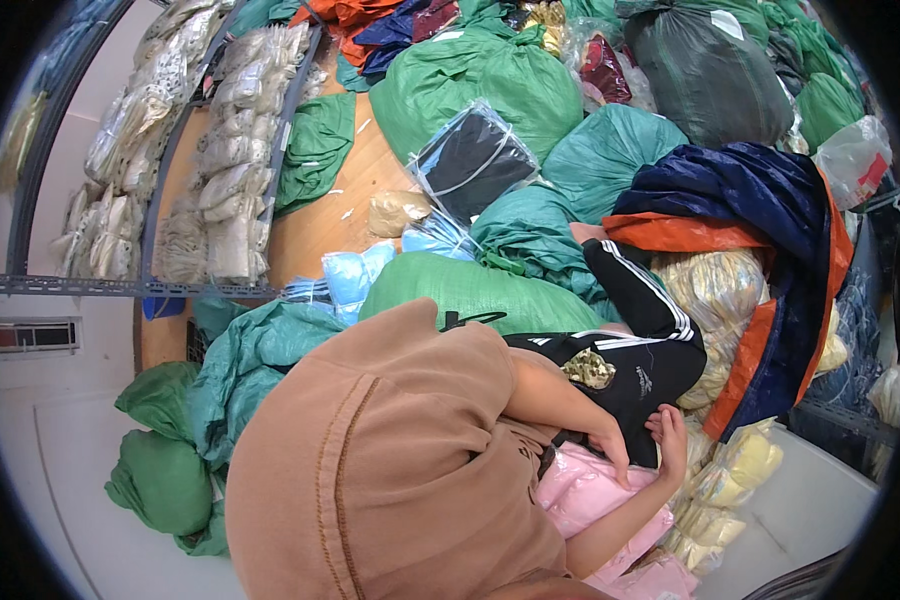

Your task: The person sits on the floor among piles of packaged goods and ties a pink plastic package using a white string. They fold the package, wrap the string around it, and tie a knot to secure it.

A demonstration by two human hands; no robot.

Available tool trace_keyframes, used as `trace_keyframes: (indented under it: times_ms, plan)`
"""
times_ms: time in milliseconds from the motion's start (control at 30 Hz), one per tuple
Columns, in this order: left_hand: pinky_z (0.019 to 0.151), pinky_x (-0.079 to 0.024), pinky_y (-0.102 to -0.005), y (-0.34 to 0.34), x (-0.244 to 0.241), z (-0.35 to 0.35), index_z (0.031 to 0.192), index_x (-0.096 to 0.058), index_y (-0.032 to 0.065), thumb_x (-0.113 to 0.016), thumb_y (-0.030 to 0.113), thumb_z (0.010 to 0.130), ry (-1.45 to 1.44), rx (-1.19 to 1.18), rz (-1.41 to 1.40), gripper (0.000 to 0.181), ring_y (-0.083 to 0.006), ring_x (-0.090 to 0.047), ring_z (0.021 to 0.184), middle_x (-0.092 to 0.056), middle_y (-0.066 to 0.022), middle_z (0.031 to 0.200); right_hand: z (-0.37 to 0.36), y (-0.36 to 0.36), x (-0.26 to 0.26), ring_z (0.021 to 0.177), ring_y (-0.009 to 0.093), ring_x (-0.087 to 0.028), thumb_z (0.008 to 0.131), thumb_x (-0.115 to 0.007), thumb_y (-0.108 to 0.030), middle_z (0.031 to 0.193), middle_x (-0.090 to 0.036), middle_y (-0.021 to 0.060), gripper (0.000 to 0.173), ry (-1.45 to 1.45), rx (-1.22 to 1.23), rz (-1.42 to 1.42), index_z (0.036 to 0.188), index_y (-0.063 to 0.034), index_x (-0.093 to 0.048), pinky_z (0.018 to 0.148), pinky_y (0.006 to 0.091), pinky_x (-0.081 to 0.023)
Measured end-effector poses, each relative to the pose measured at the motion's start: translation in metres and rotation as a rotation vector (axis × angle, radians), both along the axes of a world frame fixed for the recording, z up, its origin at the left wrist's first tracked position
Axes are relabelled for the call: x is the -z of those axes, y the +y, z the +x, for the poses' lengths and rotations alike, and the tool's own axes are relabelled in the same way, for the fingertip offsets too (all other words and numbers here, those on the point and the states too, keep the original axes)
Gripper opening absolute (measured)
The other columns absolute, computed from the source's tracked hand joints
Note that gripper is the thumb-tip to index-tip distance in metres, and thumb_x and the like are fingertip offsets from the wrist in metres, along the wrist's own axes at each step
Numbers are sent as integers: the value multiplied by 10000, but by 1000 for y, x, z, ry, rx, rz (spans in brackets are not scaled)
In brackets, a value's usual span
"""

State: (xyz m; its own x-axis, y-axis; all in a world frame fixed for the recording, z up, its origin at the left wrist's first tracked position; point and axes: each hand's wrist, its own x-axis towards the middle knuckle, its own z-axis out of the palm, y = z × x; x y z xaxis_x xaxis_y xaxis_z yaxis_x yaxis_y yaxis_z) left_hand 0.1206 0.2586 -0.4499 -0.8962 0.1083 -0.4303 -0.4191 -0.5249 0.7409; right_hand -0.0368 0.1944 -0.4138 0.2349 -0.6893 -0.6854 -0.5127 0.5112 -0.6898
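Observation:
My left hand [609, 448] reaches down over pink folded fabric in clear plastic [581, 484], with a fingertip on its upper edge. Whether its fingers hold the pack is hard to see. My right hand [669, 439] is raised just beyond the pack, fingers apart and slightly curled, nothing in them. More pink packs [645, 577] lie below my right forearm. Close beyond both hands is a person's black jacket [645, 386] with white stripes on the sleeve. My brown shirt [390, 465] fills the lower middle and hides what lies under it.
Bundles of yellowish packs [720, 495] lie to the right, near a blue and orange tarpaulin [787, 300]. Green sacks [480, 90] and a dark sack [709, 82] are heaped at the back. A metal shelf [210, 287] holds pale bagged packs [232, 180] on the left.

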Motion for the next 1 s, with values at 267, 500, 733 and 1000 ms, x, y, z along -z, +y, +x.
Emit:
trace_keyframes:
  times_ms: [267,500,733,1000]
  plan:
    - [1211,-31,-440,-4,-4,0,1568,-145,38,-634,729,778,-10,-2,-12,1157,-300,31,1518,-5,-168,1647,3,-2,-4,860,113,-643,1028,-512,-338,965,-667,19,290,-4,0,16,1180,-103,-589,722,243,-456]
    - [1203,11,-434,-1,1,-5,1570,-86,31,-671,716,756,-10,8,37,1215,-301,86,1513,36,-198,1641,-2,3,-2,866,119,-634,1025,-523,-327,973,-661,27,300,-37,6,10,1189,-86,-592,737,248,-458]
    - [1175,-219,-403,1,21,-14,1452,-433,-15,-647,614,850,1,-82,-3,897,-272,-304,1430,-371,-173,1536,0,-5,5,821,150,-625,1008,-552,-342,924,-655,58,332,-76,-12,-88,1135,-42,-614,756,297,-507]
    - [1158,-266,-365,-17,-7,-15,1479,-290,-100,-680,626,825,-29,-39,74,1053,-273,-352,1402,-357,-216,1517,-8,-12,-7,997,371,-661,933,-596,-396,1029,-702,188,380,164,-161,-308,1058,-47,-678,862,439,-510]
